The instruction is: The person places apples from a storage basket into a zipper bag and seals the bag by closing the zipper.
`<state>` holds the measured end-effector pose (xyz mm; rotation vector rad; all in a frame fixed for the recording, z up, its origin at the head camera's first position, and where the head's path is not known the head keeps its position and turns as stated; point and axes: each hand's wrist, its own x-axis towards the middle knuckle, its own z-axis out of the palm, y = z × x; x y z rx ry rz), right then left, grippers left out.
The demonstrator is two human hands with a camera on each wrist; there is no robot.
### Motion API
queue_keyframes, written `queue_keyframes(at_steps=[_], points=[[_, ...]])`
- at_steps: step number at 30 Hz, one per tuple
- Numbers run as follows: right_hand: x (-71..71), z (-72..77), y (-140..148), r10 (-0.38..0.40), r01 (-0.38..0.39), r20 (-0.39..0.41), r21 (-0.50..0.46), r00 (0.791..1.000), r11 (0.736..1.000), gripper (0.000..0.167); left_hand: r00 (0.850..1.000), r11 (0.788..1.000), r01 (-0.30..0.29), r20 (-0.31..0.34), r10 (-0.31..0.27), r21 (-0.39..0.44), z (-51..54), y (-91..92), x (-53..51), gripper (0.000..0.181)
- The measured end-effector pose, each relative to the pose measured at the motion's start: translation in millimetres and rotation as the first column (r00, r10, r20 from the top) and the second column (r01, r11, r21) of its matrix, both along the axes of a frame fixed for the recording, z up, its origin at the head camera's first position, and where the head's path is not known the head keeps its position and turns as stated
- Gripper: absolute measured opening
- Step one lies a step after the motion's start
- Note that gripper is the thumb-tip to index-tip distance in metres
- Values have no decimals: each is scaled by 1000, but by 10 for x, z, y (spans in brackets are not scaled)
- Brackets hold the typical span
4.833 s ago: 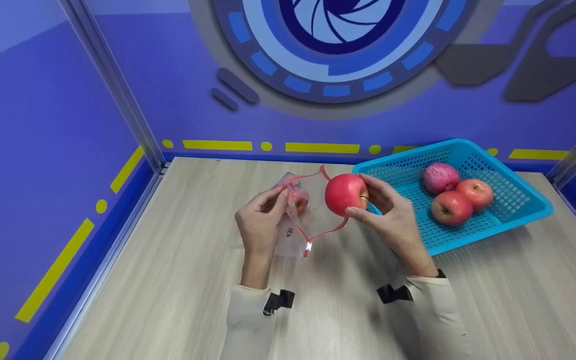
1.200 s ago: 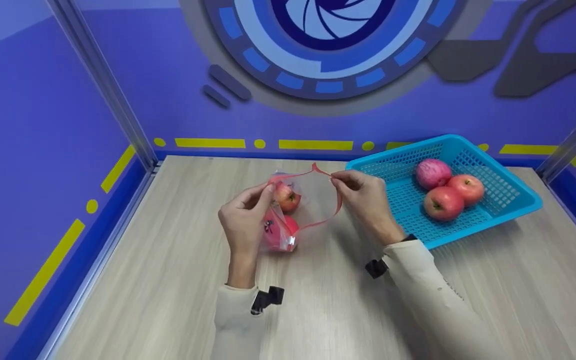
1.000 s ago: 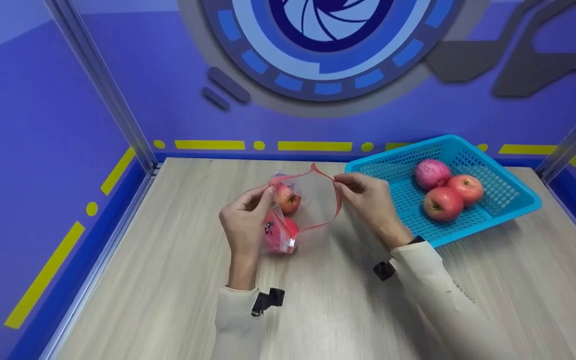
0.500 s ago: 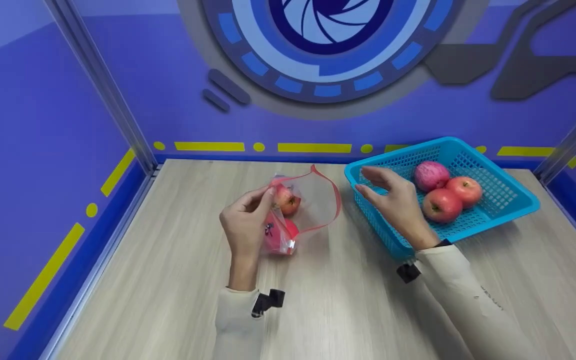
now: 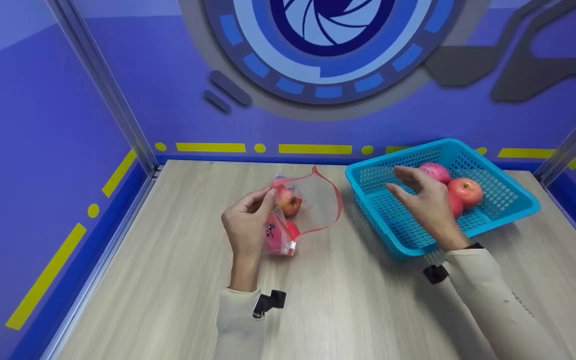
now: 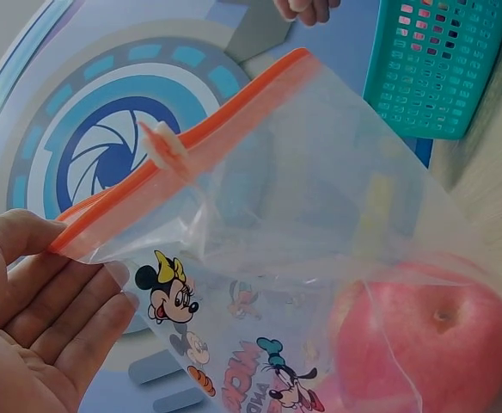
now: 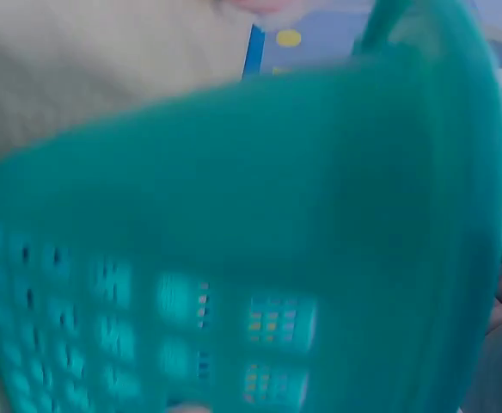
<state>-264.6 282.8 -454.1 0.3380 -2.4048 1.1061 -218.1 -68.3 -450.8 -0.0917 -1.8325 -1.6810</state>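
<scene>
In the head view the left hand [image 5: 249,220] pinches the red-edged mouth of a clear zip bag [image 5: 318,205], which stands open to the right. Inside the bag lie a red-yellow apple [image 5: 288,201] and a second, redder apple [image 5: 292,229]. Cartoon figures are printed on the bag [image 6: 234,275] in the left wrist view. The right hand [image 5: 430,205] is over the blue basket [image 5: 378,220], empty, thumb and fingers apart, just left of the apples there. A pink apple [image 5: 435,172] and a red apple [image 5: 466,192] show; a third [image 5: 455,204] is partly hidden by the hand.
The basket wall [image 7: 234,189] fills most of the right wrist view. Behind the wooden table [image 5: 178,260] rises a blue printed wall [image 5: 268,125], with another panel [image 5: 33,150] on the left and metal posts at the corners.
The second apple, earlier in the right hand, is now in the bag. The right hand has let go of the bag's edge and moved right over the basket. The left hand keeps its hold.
</scene>
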Motion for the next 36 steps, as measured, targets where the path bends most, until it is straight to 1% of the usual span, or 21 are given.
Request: queue_keyframes(at_steps=[8,12,18,28,33,36], points=[[11,-18,312,-17,18,47,-19,999,1000,47,1000,1000,6,-6,-6,-1,9,2,2,14],[11,-47,462,-41,41,59,-11,997,999,48,1000,1000,4,-3,-4,1,10,5,2,13],[15,-76,658,-94,91,75,47,993,995,52,1000,1000,2,19,-2,1,24,12,20,15],[29,-140,927,-172,154,150,120,974,981,58,1000,1000,10,24,-11,22,17,23,21,14],[10,-182,1021,-178,151,191,148,965,977,60,1000,1000,11,22,-11,18,13,23,22,14],[-12,-190,1057,-170,136,230,156,958,978,62,1000,1000,8,21,-8,15,12,19,21,14]])
